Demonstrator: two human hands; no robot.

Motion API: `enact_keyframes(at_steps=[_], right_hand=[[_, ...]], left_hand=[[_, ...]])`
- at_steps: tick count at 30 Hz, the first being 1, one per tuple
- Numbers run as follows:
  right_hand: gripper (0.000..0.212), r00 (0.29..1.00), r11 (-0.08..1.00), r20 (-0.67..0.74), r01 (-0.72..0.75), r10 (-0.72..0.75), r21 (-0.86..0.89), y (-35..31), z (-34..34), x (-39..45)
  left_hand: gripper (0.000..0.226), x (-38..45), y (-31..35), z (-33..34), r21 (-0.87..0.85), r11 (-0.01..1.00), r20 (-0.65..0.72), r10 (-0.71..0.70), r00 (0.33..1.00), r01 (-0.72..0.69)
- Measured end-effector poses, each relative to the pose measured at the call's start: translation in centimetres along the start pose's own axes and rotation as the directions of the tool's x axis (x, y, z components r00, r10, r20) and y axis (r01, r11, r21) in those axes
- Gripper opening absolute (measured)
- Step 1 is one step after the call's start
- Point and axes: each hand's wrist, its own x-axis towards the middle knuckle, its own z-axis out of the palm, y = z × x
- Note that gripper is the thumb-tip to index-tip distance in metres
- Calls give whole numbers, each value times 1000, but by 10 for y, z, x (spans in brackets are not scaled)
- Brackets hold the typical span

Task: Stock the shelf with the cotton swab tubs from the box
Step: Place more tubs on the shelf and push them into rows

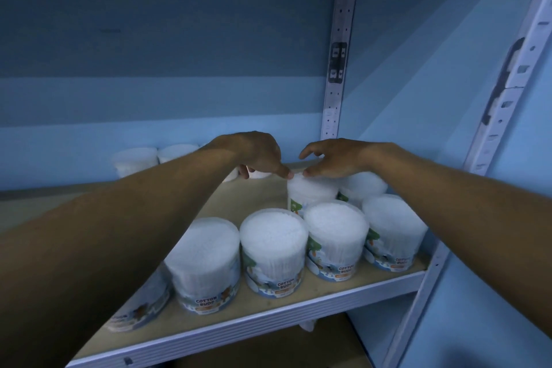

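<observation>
Grip: left hand (254, 152) and right hand (334, 158) reaching over the back of the shelf; thumb tips touching the lid of one cotton swab tub (310, 191) from either side; fingers spread and loosely bent above it, not curled round the wall; whether the tub is being lifted or only steadied, impossible to tell.

Tub in hand: upright, in the second row, at about 1 o'clock from frame centre; just beside another tub (366, 185) at its 3 o'clock.

Front row: four tubs (274, 248) standing along the shelf edge (239, 326), from 7 o'clock to 4 o'clock; a fifth partly hidden under the left forearm.

Far back: more tubs (136, 160) against the blue wall at 10 o'clock.

Handling: probably light, clear rigid plastic, smooth and somewhat slippery; likely easy to topple; best taken round the side wall below the lid, thumb opposite fingers, not by the lid alone.

Box: not in view.
</observation>
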Motion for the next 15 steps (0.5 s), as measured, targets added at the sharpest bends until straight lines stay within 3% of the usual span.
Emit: enact_keyframes(at_steps=[15], right_hand=[[70, 993, 997, -105, 60, -55, 42, -66, 13, 94]], left_hand=[[85, 27, -108, -5, 144, 987, -142, -52, 988, 72]])
